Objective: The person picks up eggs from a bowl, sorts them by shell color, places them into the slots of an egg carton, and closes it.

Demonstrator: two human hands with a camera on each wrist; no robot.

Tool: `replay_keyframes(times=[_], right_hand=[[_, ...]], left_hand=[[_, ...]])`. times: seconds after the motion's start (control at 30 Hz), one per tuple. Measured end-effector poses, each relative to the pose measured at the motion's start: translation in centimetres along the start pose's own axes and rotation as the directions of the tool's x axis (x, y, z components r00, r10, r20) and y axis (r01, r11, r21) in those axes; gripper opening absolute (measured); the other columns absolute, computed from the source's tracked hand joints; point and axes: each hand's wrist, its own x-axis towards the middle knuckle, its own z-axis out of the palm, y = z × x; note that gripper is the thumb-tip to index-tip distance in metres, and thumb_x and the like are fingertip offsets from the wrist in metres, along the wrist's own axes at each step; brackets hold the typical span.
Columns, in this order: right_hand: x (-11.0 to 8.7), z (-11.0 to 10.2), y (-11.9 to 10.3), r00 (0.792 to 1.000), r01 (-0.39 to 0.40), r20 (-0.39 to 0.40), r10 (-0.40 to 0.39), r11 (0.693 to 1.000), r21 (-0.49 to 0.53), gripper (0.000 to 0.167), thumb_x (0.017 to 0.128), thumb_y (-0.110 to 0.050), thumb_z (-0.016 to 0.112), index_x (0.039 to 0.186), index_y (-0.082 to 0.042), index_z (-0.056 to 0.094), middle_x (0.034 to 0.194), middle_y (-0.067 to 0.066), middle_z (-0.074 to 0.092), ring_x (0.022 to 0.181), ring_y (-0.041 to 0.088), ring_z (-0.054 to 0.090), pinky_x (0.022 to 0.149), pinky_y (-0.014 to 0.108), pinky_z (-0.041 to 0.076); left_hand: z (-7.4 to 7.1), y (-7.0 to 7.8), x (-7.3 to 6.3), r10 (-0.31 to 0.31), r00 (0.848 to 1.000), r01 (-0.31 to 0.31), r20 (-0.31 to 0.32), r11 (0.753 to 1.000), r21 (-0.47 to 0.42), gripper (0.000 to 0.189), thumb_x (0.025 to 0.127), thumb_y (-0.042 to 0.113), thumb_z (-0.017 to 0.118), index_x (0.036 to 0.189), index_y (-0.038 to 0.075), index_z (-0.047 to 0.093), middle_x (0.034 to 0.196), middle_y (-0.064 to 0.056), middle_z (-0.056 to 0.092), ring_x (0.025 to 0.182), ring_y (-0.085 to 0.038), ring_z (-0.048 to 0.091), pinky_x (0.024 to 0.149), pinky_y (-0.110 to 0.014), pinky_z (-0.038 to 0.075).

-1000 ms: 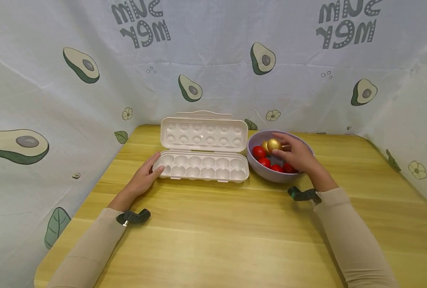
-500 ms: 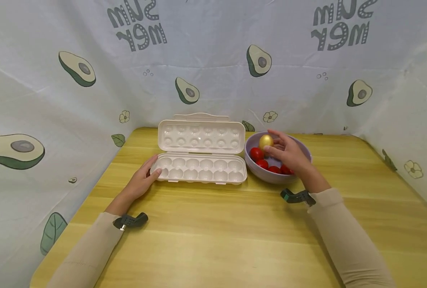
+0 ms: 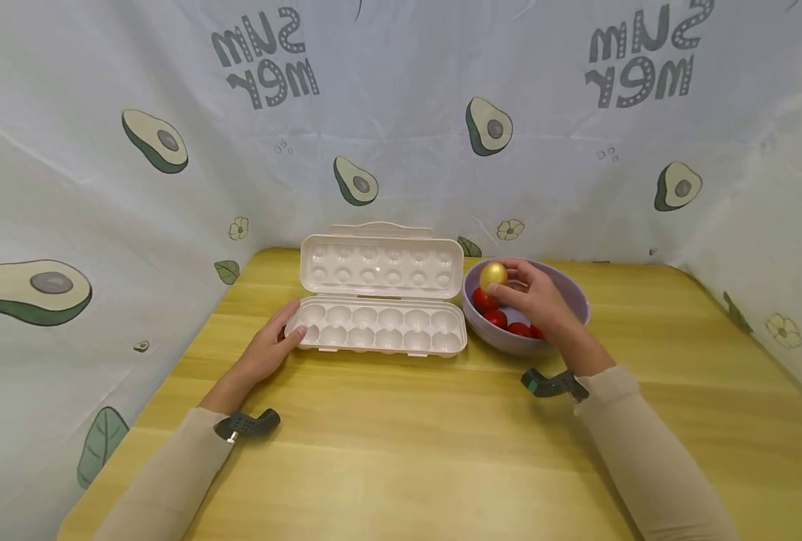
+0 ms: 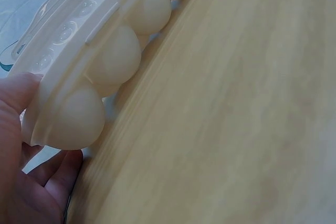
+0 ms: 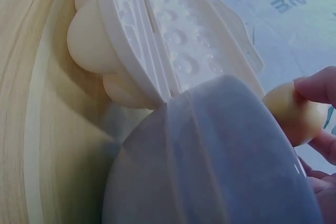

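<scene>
My right hand (image 3: 536,297) pinches a gold egg (image 3: 493,276) between thumb and fingers at the left rim of a lilac bowl (image 3: 509,344). Several red eggs (image 3: 495,318) lie inside, partly covered by that hand. The right wrist view has the gold egg (image 5: 295,113) just above the bowl's edge (image 5: 231,145). To the bowl's left stands a cream plastic egg box (image 3: 376,330), lid raised, its cups bare. My left hand (image 3: 268,349) holds the box's left end; in the left wrist view the thumb is on the rim and the fingers (image 4: 63,174) reach beneath the box (image 4: 113,56).
Everything stands on a yellow wood-grain table (image 3: 401,428). A white curtain (image 3: 414,113) printed with avocados hangs behind the box and bowl. The bowl stands close against the box's right end. Each wrist wears a dark camera mount (image 3: 551,383).
My right hand has drawn the gold egg up and leftward, from over the bowl's inside to its left rim. The left hand stays at the box. The head view has shifted slightly.
</scene>
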Motion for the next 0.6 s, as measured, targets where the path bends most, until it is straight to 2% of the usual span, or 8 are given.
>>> replay_keyframes(times=[0.07, 0.2, 0.4, 0.6], right_hand=[[-0.1, 0.2, -0.1, 1.0, 0.0, -0.003, 0.0, 1.0, 0.002, 0.059, 0.091, -0.033, 0.067, 0.14, -0.01, 0.044, 0.132, 0.016, 0.049, 0.11, 0.026, 0.057, 0.086, 0.027, 0.053], [-0.2, 0.7, -0.1, 1.0, -0.003, -0.013, 0.003, 1.0, -0.002, 0.057, 0.09, -0.029, 0.069, 0.137, -0.008, 0.045, 0.13, 0.017, 0.05, 0.114, 0.03, 0.056, 0.086, 0.023, 0.052], [0.0, 0.8, -0.4, 0.999, 0.027, -0.037, -0.028, 0.999, -0.028, 0.056, 0.09, -0.027, 0.07, 0.136, -0.006, 0.047, 0.129, 0.017, 0.053, 0.117, 0.032, 0.054, 0.082, 0.017, 0.049], [0.3, 1.3, -1.0, 0.999, 0.031, -0.005, -0.031, 0.999, -0.014, 0.059, 0.09, -0.025, 0.069, 0.14, -0.006, 0.044, 0.133, 0.018, 0.052, 0.121, 0.032, 0.052, 0.083, 0.015, 0.047]], left_hand=[[0.2, -0.9, 0.1, 0.005, 1.0, -0.005, -0.009, 1.0, 0.004, 0.061, 0.101, 0.017, 0.049, 0.15, -0.006, 0.022, 0.156, -0.024, 0.019, 0.144, -0.039, 0.016, 0.115, -0.053, 0.017], [0.2, -1.4, -0.1, 0.003, 1.0, -0.003, -0.013, 1.0, -0.005, 0.062, 0.101, 0.021, 0.05, 0.151, -0.004, 0.022, 0.157, -0.022, 0.02, 0.144, -0.037, 0.016, 0.115, -0.052, 0.017], [0.1, -1.1, 0.0, 0.0, 1.0, -0.001, -0.025, 1.0, -0.021, 0.063, 0.101, 0.023, 0.051, 0.151, -0.002, 0.023, 0.157, -0.021, 0.02, 0.144, -0.037, 0.016, 0.115, -0.052, 0.017], [0.2, -1.2, 0.0, -0.012, 1.0, 0.012, -0.023, 1.0, -0.012, 0.063, 0.101, 0.023, 0.05, 0.151, -0.002, 0.022, 0.157, -0.022, 0.019, 0.144, -0.037, 0.016, 0.115, -0.051, 0.017]])
